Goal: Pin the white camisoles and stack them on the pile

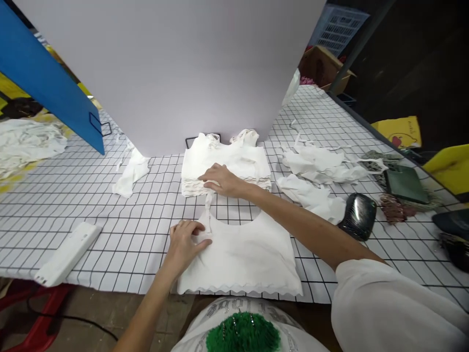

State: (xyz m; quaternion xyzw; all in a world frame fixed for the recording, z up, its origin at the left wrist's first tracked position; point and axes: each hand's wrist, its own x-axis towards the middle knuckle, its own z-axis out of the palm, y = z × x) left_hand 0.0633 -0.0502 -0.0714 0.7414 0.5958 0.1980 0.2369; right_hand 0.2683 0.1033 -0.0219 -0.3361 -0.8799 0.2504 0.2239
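White cloth makes the top (249, 254) which lies flat before you, near the front edge of the checked tablecloth (128, 239). Your left hand (186, 240) rests at its left shoulder, the thumb and forefinger spread apart beside the strap (208, 215). Your right hand (222, 181) is at the front of the stack of white garments (249, 166); whether it pinches the strap's upper end, I cannot tell. Crumpled white pieces (322, 164) lie to the right.
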